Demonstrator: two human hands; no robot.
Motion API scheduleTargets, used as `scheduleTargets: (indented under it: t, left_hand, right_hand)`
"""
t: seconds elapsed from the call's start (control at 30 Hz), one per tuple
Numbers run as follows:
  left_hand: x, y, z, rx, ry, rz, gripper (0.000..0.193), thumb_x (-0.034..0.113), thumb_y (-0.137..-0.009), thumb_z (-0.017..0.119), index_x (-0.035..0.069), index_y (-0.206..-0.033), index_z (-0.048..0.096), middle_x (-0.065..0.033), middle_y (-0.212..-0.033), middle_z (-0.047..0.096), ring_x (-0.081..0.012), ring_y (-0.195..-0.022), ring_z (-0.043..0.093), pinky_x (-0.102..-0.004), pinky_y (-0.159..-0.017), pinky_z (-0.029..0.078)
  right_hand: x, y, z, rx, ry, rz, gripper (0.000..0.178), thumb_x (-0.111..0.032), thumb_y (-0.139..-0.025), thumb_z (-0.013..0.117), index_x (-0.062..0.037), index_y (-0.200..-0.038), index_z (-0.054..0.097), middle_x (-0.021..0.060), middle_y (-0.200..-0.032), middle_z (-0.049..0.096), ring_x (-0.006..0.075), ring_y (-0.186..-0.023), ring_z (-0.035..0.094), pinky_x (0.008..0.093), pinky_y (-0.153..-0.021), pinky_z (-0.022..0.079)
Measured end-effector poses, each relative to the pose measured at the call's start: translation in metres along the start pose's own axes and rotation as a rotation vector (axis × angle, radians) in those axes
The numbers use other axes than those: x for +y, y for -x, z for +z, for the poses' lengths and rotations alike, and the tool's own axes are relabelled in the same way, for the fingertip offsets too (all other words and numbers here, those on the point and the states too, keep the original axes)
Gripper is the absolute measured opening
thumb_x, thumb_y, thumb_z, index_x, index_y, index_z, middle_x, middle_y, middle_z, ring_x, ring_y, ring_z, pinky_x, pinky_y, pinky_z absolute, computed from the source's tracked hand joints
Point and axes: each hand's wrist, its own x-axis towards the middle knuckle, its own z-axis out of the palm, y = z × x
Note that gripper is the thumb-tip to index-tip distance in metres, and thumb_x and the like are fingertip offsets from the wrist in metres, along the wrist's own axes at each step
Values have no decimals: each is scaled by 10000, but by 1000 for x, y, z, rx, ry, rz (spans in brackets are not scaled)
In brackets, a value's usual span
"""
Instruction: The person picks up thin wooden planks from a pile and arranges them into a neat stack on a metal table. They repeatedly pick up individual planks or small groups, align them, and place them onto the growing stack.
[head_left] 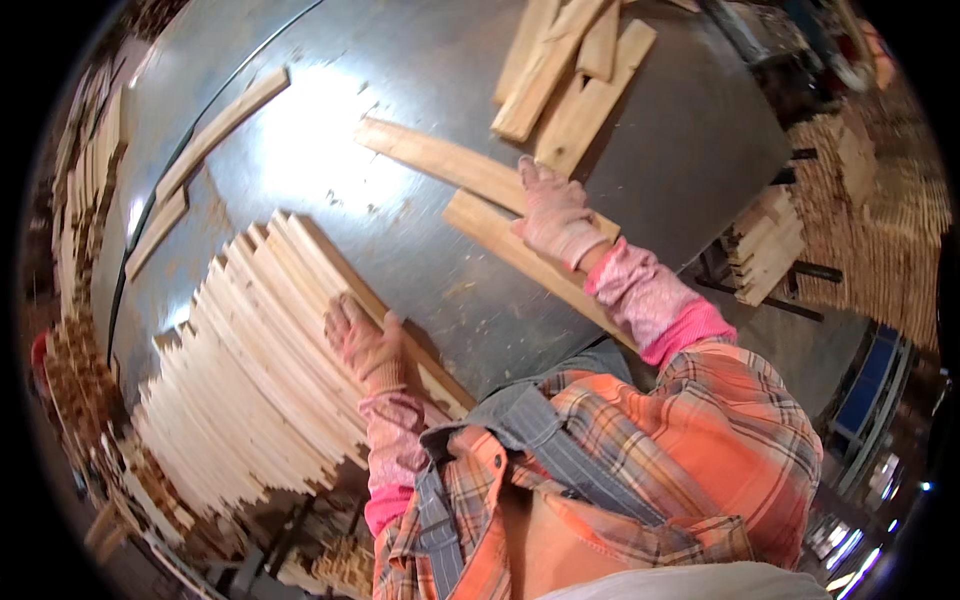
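My left hand (365,345), in a light pink glove, lies with its fingers stretched out on a tight row of pale wooden strips (250,350) set side by side. Its thumb is apart, near the row's right-hand edge. My right hand (557,215), gloved the same way, spans a wooden board (440,160), with fingers at its far edge and thumb at its near edge. Next to that board, nearer to me, a second board (530,255) lies slanting on the metal table (430,260), partly under my right forearm.
Several loose boards (570,90) are piled at the table's far side. Two more strips (220,130) lie at the left beside a dark cable (180,145). Stacked wood (870,220) stands off the right edge, with more stacks (85,200) at the left.
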Motion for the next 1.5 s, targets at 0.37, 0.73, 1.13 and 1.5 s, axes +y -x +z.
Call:
scheduleTargets:
  t: [0.37,0.73,1.13,1.5]
  left_hand:
    - [-33,43,-17,-3,12,24,819,339,-807,716,50,-1525,447,-190,-1614,390,-417,-1506,315,-486,-1264,219]
    - [-11,25,-31,-47,80,-24,782,295,-782,738,35,-1476,489,-171,-1573,428,-401,-1480,347,-489,-1250,240]
    - [-36,28,-19,31,237,-42,773,379,-875,732,-4,-1497,479,-209,-1580,442,-394,-1472,373,-470,-1247,263]
    - [-15,39,-38,-125,65,58,910,458,-780,792,-3,-1495,470,-234,-1571,441,-405,-1487,349,-479,-1228,280]
  right_hand:
    - [38,82,1,-52,188,31,684,-206,-829,752,-121,-1453,484,177,-1284,626,378,-1209,627,493,-1012,515]
    - [97,180,18,-137,-104,-33,926,-235,-771,794,-92,-1562,335,244,-1206,652,431,-1196,620,499,-1040,494]
    - [-67,187,120,-330,-934,-44,859,-318,-730,807,-44,-1469,465,250,-1126,694,382,-1032,697,469,-896,563]
    - [-131,147,104,-546,-61,-384,621,-466,-829,760,-4,-1239,696,220,-1142,732,412,-1094,698,499,-953,549]
